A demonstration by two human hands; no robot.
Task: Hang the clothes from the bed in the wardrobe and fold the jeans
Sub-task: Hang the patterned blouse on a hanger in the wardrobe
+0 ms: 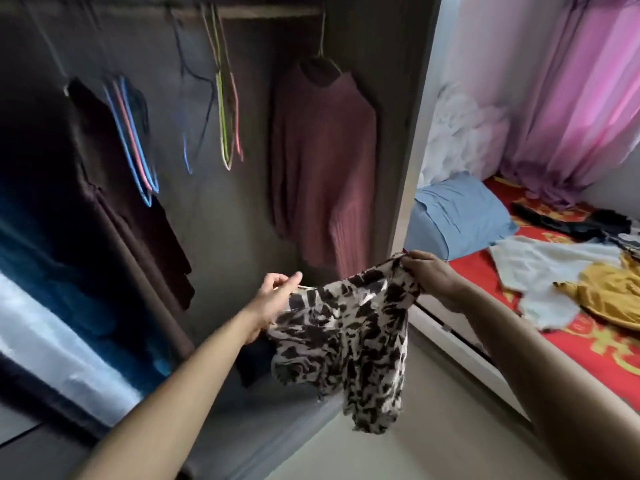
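**Q:** Report hand status.
**A:** My left hand [277, 299] pinches one upper edge of the black-and-white print top [346, 334] between thumb and fingers. My right hand [433, 275] grips the opposite upper edge, fingers curled round the cloth. Both hands hold the same garment.

**Q:** Position of the top?
**A:** It is stretched between my hands in front of the open wardrobe [408, 98], well below the wardrobe's rail [270, 11]. Its lower part dangles free.

**Q:** Wardrobe contents?
**A:** A mauve ribbed sweater [322, 168] hangs from the rail at the wardrobe's right end, directly above the top. Empty green and pink hangers [227, 116] hang at mid-rail. Blue and pink hangers [135, 140] and a dark brown garment [131, 209] hang toward the wardrobe's left side.

**Q:** Items outside the wardrobe?
**A:** To the right of the wardrobe, the bed [588, 348] carries a white garment [554, 271], a mustard garment [613, 292], dark clothes [571, 220] and a blue pillow [457, 216]. The pillow lies nearest the wardrobe.
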